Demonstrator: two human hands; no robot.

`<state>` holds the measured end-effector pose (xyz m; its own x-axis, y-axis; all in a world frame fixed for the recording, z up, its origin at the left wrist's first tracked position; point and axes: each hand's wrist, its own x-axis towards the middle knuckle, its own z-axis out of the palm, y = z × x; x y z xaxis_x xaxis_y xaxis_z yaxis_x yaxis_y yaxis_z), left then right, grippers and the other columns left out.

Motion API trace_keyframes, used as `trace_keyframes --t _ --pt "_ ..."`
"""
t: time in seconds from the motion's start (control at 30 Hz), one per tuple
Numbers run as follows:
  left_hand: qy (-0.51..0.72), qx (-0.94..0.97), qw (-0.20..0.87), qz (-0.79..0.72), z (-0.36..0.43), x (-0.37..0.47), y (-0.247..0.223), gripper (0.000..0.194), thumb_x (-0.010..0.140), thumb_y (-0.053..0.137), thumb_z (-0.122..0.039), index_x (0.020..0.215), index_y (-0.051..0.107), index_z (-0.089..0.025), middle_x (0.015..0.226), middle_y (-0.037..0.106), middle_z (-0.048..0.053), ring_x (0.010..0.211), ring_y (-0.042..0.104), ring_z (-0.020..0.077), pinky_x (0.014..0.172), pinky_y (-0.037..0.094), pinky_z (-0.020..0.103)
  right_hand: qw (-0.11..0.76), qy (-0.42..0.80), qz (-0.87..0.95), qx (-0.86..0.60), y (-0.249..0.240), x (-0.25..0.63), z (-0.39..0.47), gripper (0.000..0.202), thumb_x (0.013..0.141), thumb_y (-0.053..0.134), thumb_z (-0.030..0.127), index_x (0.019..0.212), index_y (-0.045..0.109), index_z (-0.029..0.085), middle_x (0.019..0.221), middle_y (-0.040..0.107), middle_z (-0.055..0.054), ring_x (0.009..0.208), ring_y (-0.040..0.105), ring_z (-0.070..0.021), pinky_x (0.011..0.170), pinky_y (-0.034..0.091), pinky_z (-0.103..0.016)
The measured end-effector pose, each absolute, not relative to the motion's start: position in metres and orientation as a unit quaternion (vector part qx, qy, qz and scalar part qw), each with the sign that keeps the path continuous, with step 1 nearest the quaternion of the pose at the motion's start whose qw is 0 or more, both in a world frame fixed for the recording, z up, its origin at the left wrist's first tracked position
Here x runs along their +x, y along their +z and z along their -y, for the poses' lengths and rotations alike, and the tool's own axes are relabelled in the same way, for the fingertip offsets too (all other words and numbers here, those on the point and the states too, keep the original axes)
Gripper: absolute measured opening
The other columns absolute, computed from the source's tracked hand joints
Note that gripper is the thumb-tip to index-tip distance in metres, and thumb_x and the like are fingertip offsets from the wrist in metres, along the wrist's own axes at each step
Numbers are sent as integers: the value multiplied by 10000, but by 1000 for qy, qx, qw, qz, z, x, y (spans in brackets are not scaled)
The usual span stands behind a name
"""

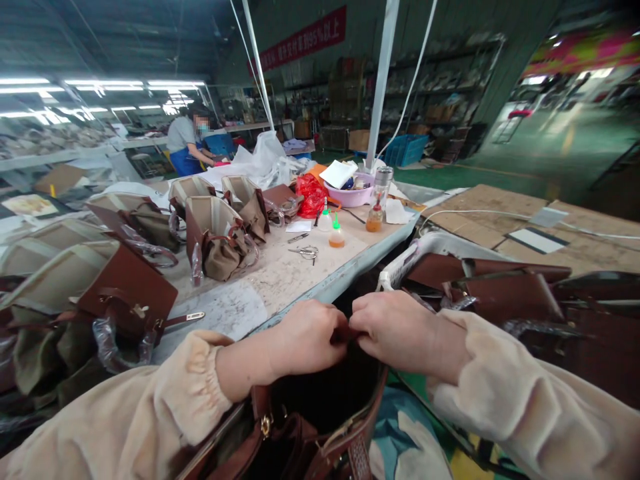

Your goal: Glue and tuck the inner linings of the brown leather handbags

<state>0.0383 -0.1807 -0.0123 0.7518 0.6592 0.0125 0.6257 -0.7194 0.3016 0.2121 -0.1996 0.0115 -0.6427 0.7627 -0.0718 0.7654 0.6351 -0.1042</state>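
A brown leather handbag (320,443) stands open in front of me at the bottom of the view, its inside dark. Over its far rim my left hand (307,337) is closed, fingers curled in a pinch. My right hand (395,330) meets it there, also pinched shut, the fingertips of both almost touching. Between them shows a bit of the bag's brown edge; the exact part they grip is mostly hidden by the fingers. A gold-coloured clasp (266,425) hangs on the bag's near left side.
Several brown and khaki bags (215,240) stand on the worktable (280,287) at left. Scissors (306,252), glue bottles (337,235) and a purple basin (353,193) sit farther back. To the right, a white crate (443,241) holds brown leather pieces. A co-worker (187,140) bends over far left.
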Motion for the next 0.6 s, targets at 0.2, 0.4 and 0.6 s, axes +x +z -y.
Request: trace_keyframes --t 0.2,0.4,0.6 --pt "67 911 211 -349 178 37 -13 146 687 514 -225 691 652 -177 628 623 10 547 519 117 513 337 224 12 -109 -907 407 9 210 191 124 669 529 192 652 652 189 661 633 -19 610 535 -141 544 301 -255" --pt "79 914 220 -330 176 24 -15 146 656 570 -181 799 594 -190 776 592 -4 701 532 141 624 395 244 -59 -214 -904 365 -6 223 186 110 627 553 121 655 646 172 602 575 35 545 479 -78 521 313 -201" --pt "98 909 270 -301 177 15 -15 183 709 574 -128 870 543 -208 987 495 11 829 519 134 737 421 237 -99 -291 -893 328 -14 232 189 104 651 568 95 678 652 150 612 545 37 549 479 -66 514 334 -178"
